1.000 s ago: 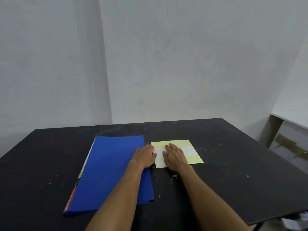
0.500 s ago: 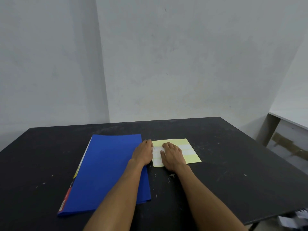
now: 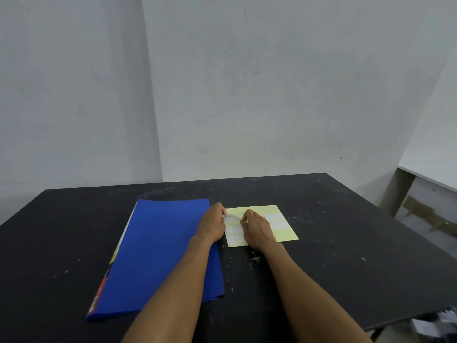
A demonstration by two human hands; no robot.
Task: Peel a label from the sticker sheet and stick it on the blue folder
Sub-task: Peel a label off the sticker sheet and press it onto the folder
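Observation:
A blue folder lies flat on the black table, left of centre. Right beside it lies a pale yellow sticker sheet with white labels. My left hand rests at the sheet's left edge, over the folder's right edge. My right hand presses on the middle of the sheet. Between the fingertips of both hands a white label curls up from the sheet, partly lifted. Which fingers pinch it is hard to tell.
White walls meet in a corner behind the table. A white shelf or counter stands at the right, beyond the table's edge. Some white papers lie on the floor at the lower right.
The label's end has lifted off the sheet and curls up between my fingertips. My left hand has moved slightly up the sheet's left edge; my right hand's fingers have curled toward the label.

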